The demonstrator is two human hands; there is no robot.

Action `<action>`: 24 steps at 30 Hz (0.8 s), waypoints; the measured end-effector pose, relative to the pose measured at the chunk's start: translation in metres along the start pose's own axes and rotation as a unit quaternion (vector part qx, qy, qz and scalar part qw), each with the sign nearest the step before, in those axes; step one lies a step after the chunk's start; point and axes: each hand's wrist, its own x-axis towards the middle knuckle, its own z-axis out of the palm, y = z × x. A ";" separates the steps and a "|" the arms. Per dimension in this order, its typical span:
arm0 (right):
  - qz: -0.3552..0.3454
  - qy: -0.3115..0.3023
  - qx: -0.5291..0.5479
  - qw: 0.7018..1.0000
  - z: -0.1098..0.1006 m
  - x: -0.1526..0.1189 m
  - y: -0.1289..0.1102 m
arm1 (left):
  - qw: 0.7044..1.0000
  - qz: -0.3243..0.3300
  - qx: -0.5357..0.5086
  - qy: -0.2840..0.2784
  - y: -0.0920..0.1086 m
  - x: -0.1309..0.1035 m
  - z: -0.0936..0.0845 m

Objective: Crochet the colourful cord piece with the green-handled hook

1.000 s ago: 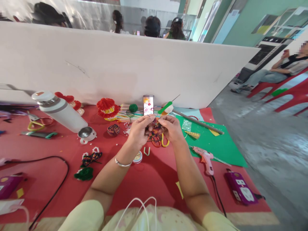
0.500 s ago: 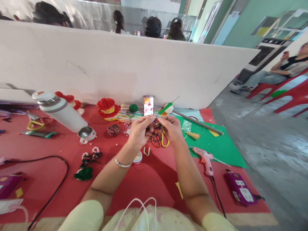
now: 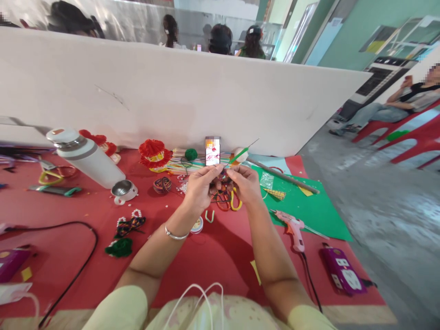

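Observation:
My left hand [image 3: 201, 185] and my right hand [image 3: 245, 183] meet over the middle of the table, fingertips pinched close together. Dark multicoloured yarn [image 3: 224, 179] is bunched between them, partly covered by the fingers. From the right fingertips a crochet hook with a green handle [image 3: 239, 156] slants up and to the right, a thin metal shaft at its end. Its lower tip meets the yarn, but the exact stitch is too small to make out. Orange and yellow scissor handles [image 3: 235, 200] lie just below. A phone [image 3: 212, 151] stands lit behind the hands.
On the left are a white flask [image 3: 85, 158], a metal-lined cup [image 3: 124, 191] and a multicoloured yarn ball [image 3: 162, 185]. A pink glue gun [image 3: 291, 228] and a purple box [image 3: 343, 269] lie on the right. A white partition [image 3: 172, 96] rises behind; a person sits at far right.
The crochet hook has turned slightly, its green handle now looking narrower and its far end a little further right. Both hands keep almost the same place.

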 end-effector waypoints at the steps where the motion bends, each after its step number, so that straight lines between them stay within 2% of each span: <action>1: -0.002 0.001 -0.002 1.000 0.000 0.000 0.000 | 1.000 0.000 0.000 -0.003 0.000 0.000 0.000; 6: -0.014 -0.013 -0.004 1.000 -0.002 -0.001 0.000 | 1.000 0.010 0.000 -0.010 0.001 -0.001 0.000; 12: -0.025 -0.032 -0.007 0.999 -0.004 -0.004 -0.009 | 0.997 0.061 0.047 -0.016 0.001 0.001 -0.003; 16: -0.019 -0.016 0.026 0.999 -0.007 -0.006 -0.017 | 0.985 0.097 0.125 -0.061 0.001 0.002 -0.009; 19: 0.012 -0.063 0.028 0.998 -0.013 -0.006 -0.019 | 0.972 0.128 0.176 -0.084 0.000 0.003 -0.013; 21: 0.018 -0.086 0.005 0.996 -0.016 -0.008 -0.020 | 0.967 0.150 0.194 -0.074 0.000 0.003 -0.015; 24: -0.045 -0.057 -0.074 0.995 -0.014 -0.012 -0.022 | 0.964 0.173 0.194 -0.052 0.006 0.003 -0.017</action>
